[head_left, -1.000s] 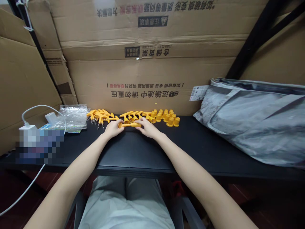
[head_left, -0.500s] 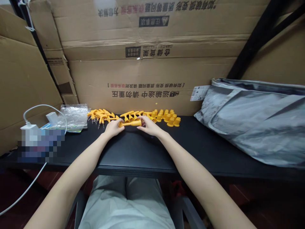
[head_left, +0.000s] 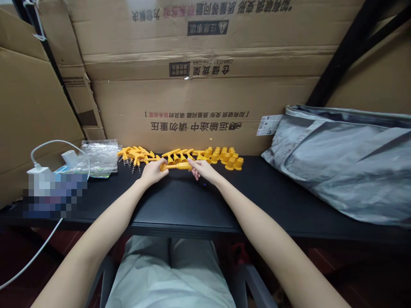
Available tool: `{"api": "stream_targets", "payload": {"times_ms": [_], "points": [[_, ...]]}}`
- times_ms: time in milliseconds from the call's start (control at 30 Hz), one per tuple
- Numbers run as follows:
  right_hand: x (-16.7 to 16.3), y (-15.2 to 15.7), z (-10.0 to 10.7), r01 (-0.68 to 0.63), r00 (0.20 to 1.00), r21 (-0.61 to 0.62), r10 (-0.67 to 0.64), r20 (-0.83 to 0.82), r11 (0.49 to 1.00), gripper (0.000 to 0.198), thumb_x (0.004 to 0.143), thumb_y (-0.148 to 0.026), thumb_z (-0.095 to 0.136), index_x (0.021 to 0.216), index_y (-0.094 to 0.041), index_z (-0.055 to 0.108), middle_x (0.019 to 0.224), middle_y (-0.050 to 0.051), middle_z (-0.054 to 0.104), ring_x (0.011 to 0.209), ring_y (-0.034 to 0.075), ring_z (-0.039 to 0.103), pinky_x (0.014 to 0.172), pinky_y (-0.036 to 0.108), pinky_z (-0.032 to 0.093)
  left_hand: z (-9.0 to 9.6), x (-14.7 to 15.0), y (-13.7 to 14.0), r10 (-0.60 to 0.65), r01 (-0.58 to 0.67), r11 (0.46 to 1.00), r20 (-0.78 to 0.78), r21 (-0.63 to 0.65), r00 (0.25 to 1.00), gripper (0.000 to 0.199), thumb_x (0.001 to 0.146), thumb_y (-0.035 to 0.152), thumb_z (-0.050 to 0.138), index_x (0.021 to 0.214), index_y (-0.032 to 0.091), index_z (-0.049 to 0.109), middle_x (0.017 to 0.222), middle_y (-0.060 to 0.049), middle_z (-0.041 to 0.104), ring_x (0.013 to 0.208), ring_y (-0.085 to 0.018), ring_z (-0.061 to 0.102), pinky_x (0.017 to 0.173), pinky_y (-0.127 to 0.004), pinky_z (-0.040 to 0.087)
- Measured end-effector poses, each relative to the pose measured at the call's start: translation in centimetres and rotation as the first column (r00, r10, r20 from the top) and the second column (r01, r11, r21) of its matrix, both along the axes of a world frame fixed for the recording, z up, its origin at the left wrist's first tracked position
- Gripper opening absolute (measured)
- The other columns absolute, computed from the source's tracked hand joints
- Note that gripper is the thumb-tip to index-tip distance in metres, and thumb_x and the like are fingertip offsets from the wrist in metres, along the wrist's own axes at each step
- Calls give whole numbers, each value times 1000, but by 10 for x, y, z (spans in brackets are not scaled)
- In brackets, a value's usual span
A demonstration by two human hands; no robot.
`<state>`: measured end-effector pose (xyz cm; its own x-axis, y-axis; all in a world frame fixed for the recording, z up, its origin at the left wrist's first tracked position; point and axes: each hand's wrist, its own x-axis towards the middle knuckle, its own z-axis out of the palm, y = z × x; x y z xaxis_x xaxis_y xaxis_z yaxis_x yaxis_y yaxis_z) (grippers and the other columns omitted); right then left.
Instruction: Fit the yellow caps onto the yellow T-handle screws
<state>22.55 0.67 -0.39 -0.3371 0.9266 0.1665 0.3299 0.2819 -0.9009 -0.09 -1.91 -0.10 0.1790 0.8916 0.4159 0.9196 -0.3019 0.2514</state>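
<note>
Cardboard sheet [head_left: 199, 96], brown, creased, beyond both hands; print upside down, legible as 注意事项, 仓储货架 and 运输中 请勿重压, black with some red characters.
Bag [head_left: 337, 171], grey, wrinkled, well to the right of the right hand; white label [head_left: 269, 125] beside it, lettering too small to read.
Corkscrew [head_left: 183, 166], one, glossy yellow plastic, ribbed shaft, lying level between the hands, above the black tabletop [head_left: 186, 205].
Left hand [head_left: 154, 172]: closed round its left end.
Right hand [head_left: 204, 170]: fingers narrowed, gripping its right end.
T-shaped pieces [head_left: 172, 153], yellow, in a row just behind the hands.
Handles [head_left: 137, 157], yellow, with metal spirals, heaped left of the left hand.
Caps [head_left: 230, 162], yellow, flared, grouped right of the right hand.
Clear wrap [head_left: 99, 155], crinkled, farther left.
</note>
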Motion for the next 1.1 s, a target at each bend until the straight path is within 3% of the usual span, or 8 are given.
{"api": "stream_targets", "payload": {"times_ms": [100,200,300,567,767,967,1100], "points": [[1,1,2,40,999,-32,-40,12,999,56,84,-67,45,64,-15,56,52,0,55,36,6,49,39,19,36,1,1,1,3,-3,1000,11,-10,1000,29,76,31,53,102,24,62,81,-2,68,77,-19,63,68,-25,43],[5,1,2,-11,1000,-14,11,-14,1000,37,81,-51,62,92,-16,60,83,4,67,53,9,62,48,19,44,0,0,2,24,-24,1000,32,-17,999,28,75,31,54,102,24,62,82,-2,68,77,-19,63,69,-26,43],[9,3,0,-77,997,29,78,-30,997,46,73,-34,73,112,-20,55,97,4,66,66,12,66,60,24,51,-1,-1,3,27,-26,999,34,-28,999,28,75,30,54,101,24,62,82,-2,68,77,-19,63,68,-26,43],[6,8,-7,-67,992,19,68,-107,998,37,72,-37,74,96,-16,56,73,1,66,52,11,62,53,22,48,-2,-2,3,19,-19,1000,34,4,999,26,75,31,55,100,24,61,81,-1,67,74,-18,62,65,-25,41],[3,4,-5,-40,991,13,41,-128,999,34,74,-41,73,92,-16,57,67,0,66,50,11,62,50,22,46,-3,-3,4,-17,18,1000,61,-11,998,31,76,43,58,101,24,58,79,-1,65,72,-17,60,62,-24,38],[1,4,-5,-10,994,-17,8,-112,1000,34,75,-37,72,95,-14,58,67,2,66,51,11,61,51,22,47,-6,-5,9,-28,29,999,39,-38,999,36,76,48,58,103,24,57,79,-1,64,73,-18,60,63,-25,39],[3,7,-8,-43,993,7,44,-112,999,47,71,-37,76,109,-15,58,71,2,67,54,13,62,55,25,50,-6,-6,9,-29,31,999,38,-40,999,35,76,48,58,103,24,57,78,0,64,73,-18,60,63,-25,39]]}}
